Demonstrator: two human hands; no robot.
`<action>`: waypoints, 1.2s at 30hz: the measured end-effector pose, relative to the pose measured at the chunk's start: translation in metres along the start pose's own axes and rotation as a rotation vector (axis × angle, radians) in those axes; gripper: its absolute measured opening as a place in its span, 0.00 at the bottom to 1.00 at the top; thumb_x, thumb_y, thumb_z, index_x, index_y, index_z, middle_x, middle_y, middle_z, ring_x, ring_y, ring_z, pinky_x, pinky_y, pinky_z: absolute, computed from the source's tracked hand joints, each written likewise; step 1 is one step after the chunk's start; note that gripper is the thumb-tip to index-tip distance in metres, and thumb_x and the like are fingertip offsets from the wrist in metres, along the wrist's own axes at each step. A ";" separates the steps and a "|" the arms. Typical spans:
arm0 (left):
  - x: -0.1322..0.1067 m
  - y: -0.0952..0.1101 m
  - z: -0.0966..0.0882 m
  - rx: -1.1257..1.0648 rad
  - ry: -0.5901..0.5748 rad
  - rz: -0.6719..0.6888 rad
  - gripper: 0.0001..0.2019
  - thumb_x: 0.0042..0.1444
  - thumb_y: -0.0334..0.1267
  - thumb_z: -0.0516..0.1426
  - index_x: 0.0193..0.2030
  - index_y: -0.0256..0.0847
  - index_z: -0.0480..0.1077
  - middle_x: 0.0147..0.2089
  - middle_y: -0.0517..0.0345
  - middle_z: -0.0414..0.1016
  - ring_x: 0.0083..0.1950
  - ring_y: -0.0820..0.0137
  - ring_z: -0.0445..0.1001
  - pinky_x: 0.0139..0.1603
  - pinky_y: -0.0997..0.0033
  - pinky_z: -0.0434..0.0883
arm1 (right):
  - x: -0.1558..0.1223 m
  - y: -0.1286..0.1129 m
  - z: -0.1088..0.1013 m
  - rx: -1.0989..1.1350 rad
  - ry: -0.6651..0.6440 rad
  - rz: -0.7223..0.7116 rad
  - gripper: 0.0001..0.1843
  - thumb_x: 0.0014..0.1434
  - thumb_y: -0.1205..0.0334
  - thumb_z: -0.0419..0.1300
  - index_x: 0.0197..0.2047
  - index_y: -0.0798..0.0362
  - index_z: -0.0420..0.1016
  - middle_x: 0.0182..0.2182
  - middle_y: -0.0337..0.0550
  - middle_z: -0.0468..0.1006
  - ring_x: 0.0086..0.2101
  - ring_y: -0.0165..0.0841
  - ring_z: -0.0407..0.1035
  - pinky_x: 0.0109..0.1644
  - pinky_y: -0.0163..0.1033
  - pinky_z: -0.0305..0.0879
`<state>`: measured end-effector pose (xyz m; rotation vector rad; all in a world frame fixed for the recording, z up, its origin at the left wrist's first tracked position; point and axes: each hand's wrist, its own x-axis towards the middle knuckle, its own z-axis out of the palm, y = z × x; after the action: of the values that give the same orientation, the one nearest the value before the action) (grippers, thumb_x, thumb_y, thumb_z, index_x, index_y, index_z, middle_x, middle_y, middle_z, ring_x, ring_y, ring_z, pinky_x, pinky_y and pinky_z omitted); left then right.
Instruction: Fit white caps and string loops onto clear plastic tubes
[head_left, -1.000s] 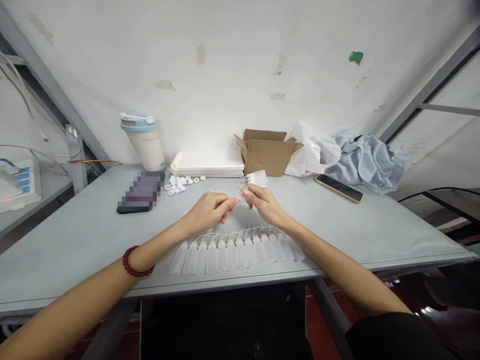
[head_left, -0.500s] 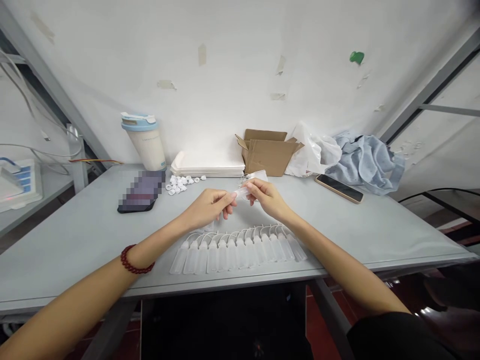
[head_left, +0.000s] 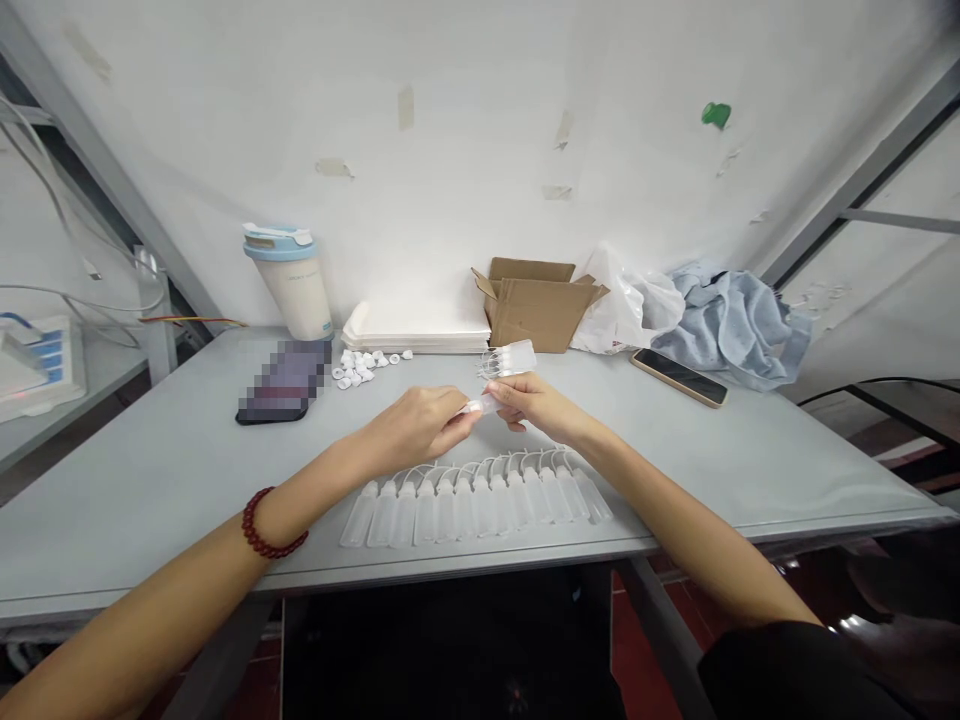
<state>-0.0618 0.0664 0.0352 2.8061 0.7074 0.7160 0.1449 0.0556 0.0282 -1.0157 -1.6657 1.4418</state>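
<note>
My left hand (head_left: pixel 420 425) and my right hand (head_left: pixel 536 402) meet above the middle of the grey table (head_left: pixel 150 480). Both pinch one small translucent plastic bottle (head_left: pixel 480 405) held between their fingertips. A row of several like bottles (head_left: pixel 476 495) with tethered caps lies side by side on the table just below my hands. A few more bottles (head_left: pixel 514 358) lie behind my right hand. A heap of small white caps (head_left: pixel 360 365) sits further back to the left.
A dark phone (head_left: pixel 281 385) and a lidded cup (head_left: pixel 289 285) stand at the back left. White trays (head_left: pixel 416 330), a cardboard box (head_left: pixel 536 300), a plastic bag (head_left: pixel 626 305), a blue cloth (head_left: pixel 739 320) and another phone (head_left: pixel 679 375) line the back.
My hands dropped slightly and closed together on the bottle; my left fingers now touch its end. The row on the table has not moved.
</note>
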 end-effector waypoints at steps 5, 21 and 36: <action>0.001 -0.014 0.001 0.121 -0.052 0.006 0.17 0.66 0.41 0.43 0.33 0.37 0.66 0.29 0.55 0.68 0.26 0.69 0.64 0.29 0.69 0.58 | 0.004 -0.001 -0.006 -0.034 0.025 0.014 0.27 0.55 0.40 0.58 0.21 0.52 0.57 0.18 0.30 0.51 0.20 0.23 0.46 0.22 0.33 0.47; -0.002 -0.067 -0.040 0.497 0.026 -0.695 0.16 0.60 0.35 0.45 0.44 0.37 0.73 0.43 0.45 0.78 0.43 0.53 0.76 0.36 0.64 0.66 | 0.010 0.012 -0.062 -1.051 0.390 -0.013 0.11 0.59 0.65 0.57 0.42 0.58 0.77 0.35 0.49 0.80 0.34 0.35 0.70 0.38 0.37 0.61; -0.011 -0.105 -0.039 0.451 -0.211 -0.762 0.19 0.50 0.34 0.52 0.48 0.38 0.75 0.47 0.44 0.79 0.48 0.54 0.76 0.41 0.65 0.69 | 0.001 0.001 -0.047 -1.303 0.401 -0.132 0.11 0.62 0.62 0.57 0.46 0.57 0.74 0.44 0.56 0.75 0.45 0.45 0.68 0.43 0.46 0.64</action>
<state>-0.1319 0.1541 0.0373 2.5382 1.9153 0.1214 0.1868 0.0773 0.0332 -1.6272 -2.2285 -0.1396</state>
